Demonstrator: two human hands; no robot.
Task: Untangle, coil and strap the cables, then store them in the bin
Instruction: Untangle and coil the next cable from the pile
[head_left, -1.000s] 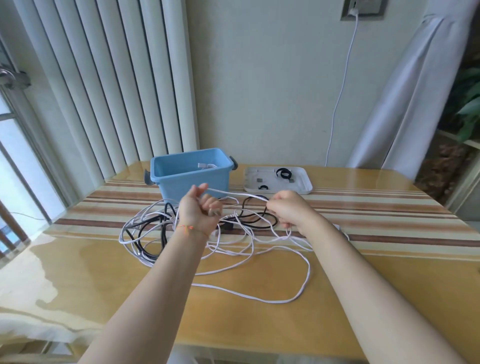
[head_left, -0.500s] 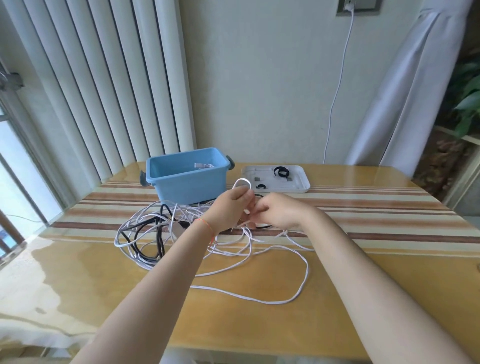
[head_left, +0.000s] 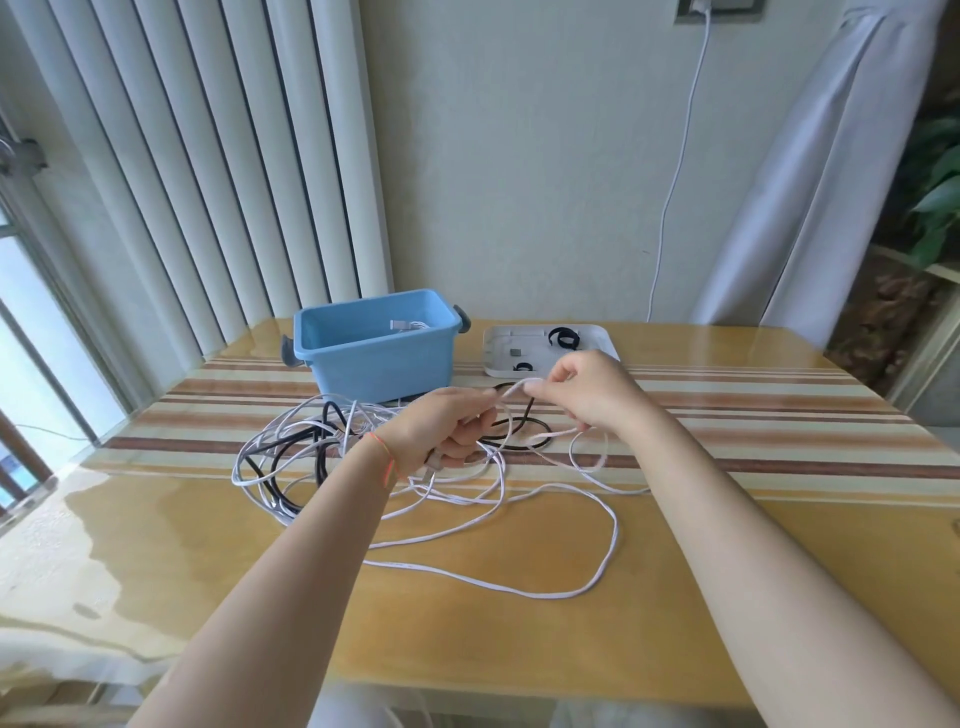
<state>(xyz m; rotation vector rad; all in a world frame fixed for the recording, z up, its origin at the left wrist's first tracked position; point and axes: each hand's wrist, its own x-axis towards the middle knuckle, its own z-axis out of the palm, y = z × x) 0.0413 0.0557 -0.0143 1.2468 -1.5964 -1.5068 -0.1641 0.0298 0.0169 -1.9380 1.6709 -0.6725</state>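
A long white cable (head_left: 519, 590) sprawls in loose loops over the table's middle, tangled at the left with a black cable (head_left: 283, 457). My left hand (head_left: 447, 434) grips a stretch of the white cable, fingers curled round it. My right hand (head_left: 587, 389) pinches the same cable a short way along, holding a span of it above the table between both hands. A blue bin (head_left: 379, 345) stands behind the tangle with a coiled white cable inside. A white tray (head_left: 602, 338) to its right carries black straps (head_left: 563, 338).
The wooden table (head_left: 779, 545) has a striped runner across its far half. Vertical blinds hang at the back left, a curtain at the back right. A white cord (head_left: 675, 171) runs down the wall from a socket. A window is at the left.
My hands came together over the tangle with a small loop raised, then moved apart a little. The right hand now sits higher and to the right, the white cable stretched between both.
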